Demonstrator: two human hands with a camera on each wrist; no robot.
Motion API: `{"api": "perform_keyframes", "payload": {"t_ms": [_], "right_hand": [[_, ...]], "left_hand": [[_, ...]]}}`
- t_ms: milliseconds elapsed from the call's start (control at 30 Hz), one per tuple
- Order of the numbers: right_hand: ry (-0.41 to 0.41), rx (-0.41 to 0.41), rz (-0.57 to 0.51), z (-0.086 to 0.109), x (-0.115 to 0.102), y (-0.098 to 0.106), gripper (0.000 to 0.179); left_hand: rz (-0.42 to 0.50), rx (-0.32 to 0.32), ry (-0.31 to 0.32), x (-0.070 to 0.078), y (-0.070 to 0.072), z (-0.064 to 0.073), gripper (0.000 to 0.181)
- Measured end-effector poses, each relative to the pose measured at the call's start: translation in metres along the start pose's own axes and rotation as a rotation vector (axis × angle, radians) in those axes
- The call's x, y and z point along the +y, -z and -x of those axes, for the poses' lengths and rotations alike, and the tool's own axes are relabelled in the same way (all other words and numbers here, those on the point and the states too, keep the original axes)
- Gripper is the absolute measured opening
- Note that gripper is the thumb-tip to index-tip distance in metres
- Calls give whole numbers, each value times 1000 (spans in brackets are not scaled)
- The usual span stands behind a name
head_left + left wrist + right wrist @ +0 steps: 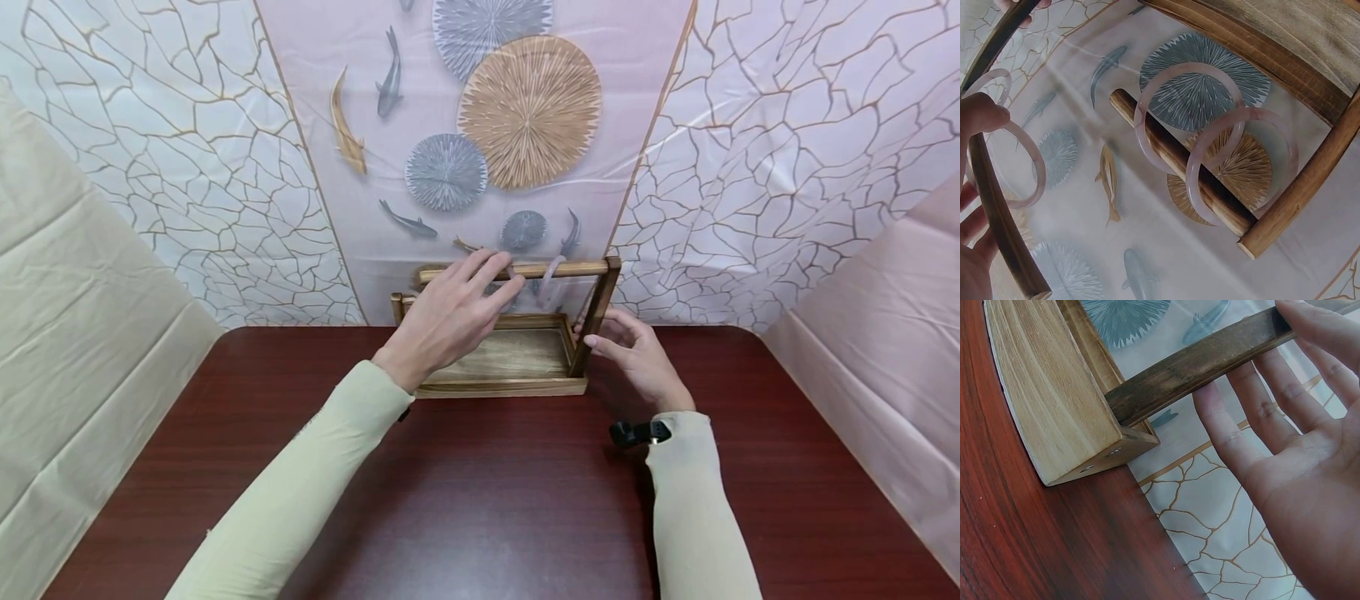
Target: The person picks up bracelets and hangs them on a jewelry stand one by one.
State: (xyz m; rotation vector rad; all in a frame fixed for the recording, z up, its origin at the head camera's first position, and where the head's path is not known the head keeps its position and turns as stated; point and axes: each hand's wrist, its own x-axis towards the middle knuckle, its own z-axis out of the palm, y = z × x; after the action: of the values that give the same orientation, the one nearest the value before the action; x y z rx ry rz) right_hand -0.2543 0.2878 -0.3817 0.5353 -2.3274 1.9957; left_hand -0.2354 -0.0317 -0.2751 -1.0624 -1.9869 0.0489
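Note:
A wooden bangle stand [495, 387] with a tray base has one side post [596, 312] and horizontal bars. My left hand [453, 312] is at the upper bar [577, 268], its thumb and fingers holding a pale pink bangle [1038, 165] looped on that bar. Farther along hangs a second bangle [551, 279]. Two more bangles [1188, 65] [1294, 144] hang on the lower bar [1166, 147], which my left hand mostly hides in the head view. My right hand [633, 354] grips the side post, thumb on one face and fingers on the other.
The stand is on a dark red-brown table [480, 500], near its back edge. Right behind it hangs a patterned cloth [352, 250] with fish and round leaf shapes. Pale cloth walls [90, 358] flank both sides. A black strap [637, 433] is on my right wrist.

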Motion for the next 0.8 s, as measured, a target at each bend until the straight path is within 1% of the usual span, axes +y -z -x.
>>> {"api": "perform_keyframes", "payload": {"t_ms": [233, 400, 533, 633, 800], "right_hand": [[0, 1, 21, 0, 0, 0, 37], [3, 2, 12, 0, -1, 1, 38], [-3, 4, 6, 1, -2, 1, 45], [1, 2, 4, 1, -3, 0, 47], [7, -6, 14, 1, -2, 0, 44]], "left_hand": [[-4, 9, -4, 1, -1, -2, 32], [7, 16, -6, 2, -4, -4, 33], [26, 20, -4, 5, -6, -5, 33], [35, 23, -4, 6, -7, -5, 32], [39, 35, -12, 8, -9, -6, 28]]}}
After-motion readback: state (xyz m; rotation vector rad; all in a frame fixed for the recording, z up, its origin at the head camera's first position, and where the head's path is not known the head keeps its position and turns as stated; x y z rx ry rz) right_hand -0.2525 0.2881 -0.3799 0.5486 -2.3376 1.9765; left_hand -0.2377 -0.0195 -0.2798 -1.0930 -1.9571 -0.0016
